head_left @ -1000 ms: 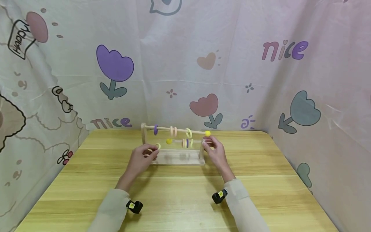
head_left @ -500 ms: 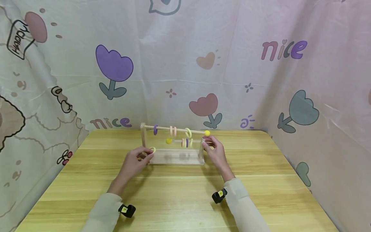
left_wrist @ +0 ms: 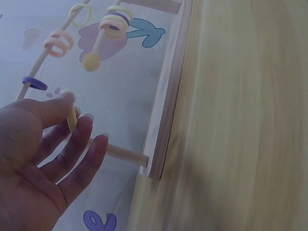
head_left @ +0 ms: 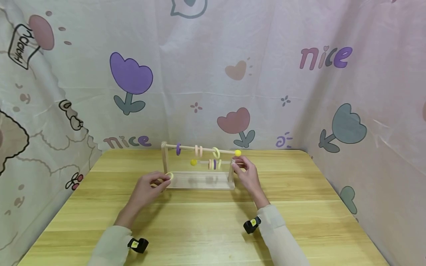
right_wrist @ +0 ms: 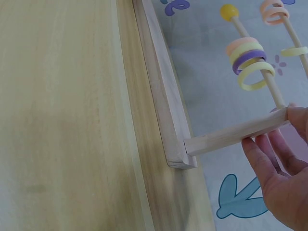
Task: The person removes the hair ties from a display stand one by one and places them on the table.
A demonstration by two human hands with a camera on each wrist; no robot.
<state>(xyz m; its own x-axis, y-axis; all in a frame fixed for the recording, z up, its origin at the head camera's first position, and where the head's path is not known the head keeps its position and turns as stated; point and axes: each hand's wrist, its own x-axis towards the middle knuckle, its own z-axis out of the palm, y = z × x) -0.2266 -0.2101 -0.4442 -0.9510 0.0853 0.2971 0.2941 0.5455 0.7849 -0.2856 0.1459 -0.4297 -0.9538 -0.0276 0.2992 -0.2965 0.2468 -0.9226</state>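
A wooden rack (head_left: 199, 181) with two posts stands on the table. Its upper rod (head_left: 208, 149) carries a purple ring (head_left: 178, 149), two peach rings (head_left: 198, 150) and a pale yellow ring (head_left: 216, 152); a yellow ball (head_left: 237, 152) caps its end. Several rings (right_wrist: 248, 57) sit together on the lower rod (right_wrist: 272, 89), which has its own yellow ball (right_wrist: 229, 12). My left hand (head_left: 146, 188) pinches a loose pale yellow ring (left_wrist: 72, 118) between thumb and fingers, by the left post. With my right hand (head_left: 247, 175) I grip the top of the right post (right_wrist: 231, 132).
The wooden tabletop (head_left: 206, 229) extends around the rack. Behind it hangs a printed cloth (head_left: 186, 66) with flowers and words. A black wrist camera (head_left: 138, 245) is worn on the left sleeve, another camera (head_left: 252, 225) on the right.
My left hand has drawn away to the left and slightly down, carrying the pale yellow ring from near the lower rod's ball to the left post. My right hand has stayed at the right post.
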